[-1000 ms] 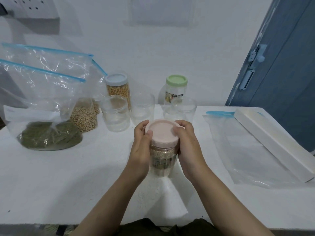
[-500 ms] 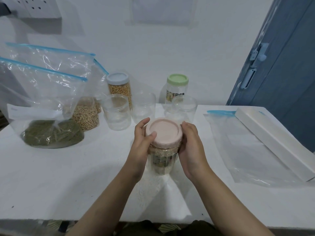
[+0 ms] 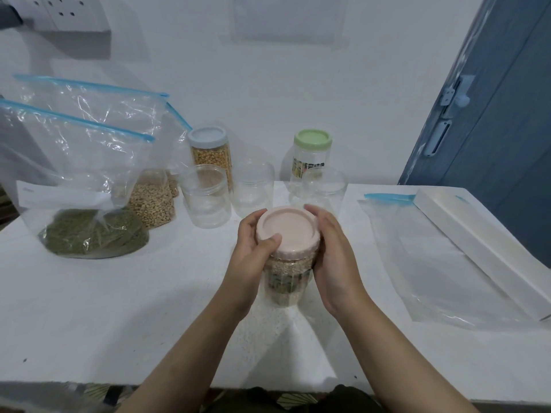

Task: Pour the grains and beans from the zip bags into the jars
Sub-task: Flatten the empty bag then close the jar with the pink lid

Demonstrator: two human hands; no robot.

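— What's nearest?

— Two bare forearms reaching in over the white table [image 3: 104, 317]; between them stands a filled jar [image 3: 287, 278] with a pink lid [image 3: 287, 232], upright near the middle of the table; the left hand [image 3: 253, 254] curls round its left side, thumb lying on the lid's rim; the right hand [image 3: 335, 257] cups the right side, fingers wrapped about the lid's edge.

— And off to the sides?

— On the right an empty zip bag [image 3: 447, 263] lies flat, a long white box [image 3: 489, 248] resting along its far edge; on the left a zip bag of green grains [image 3: 89, 228] stands slumped, a bag of tan beans [image 3: 152, 204] just behind it.

— Farther back?

— Three lidless clear jars [image 3: 205, 198] in a row; behind them a jar of yellow grains [image 3: 213, 156] with a pale blue lid, and a green-lidded jar [image 3: 311, 156]; then the wall, sockets [image 3: 68, 10] at upper left, a blue door [image 3: 492, 114] at right.
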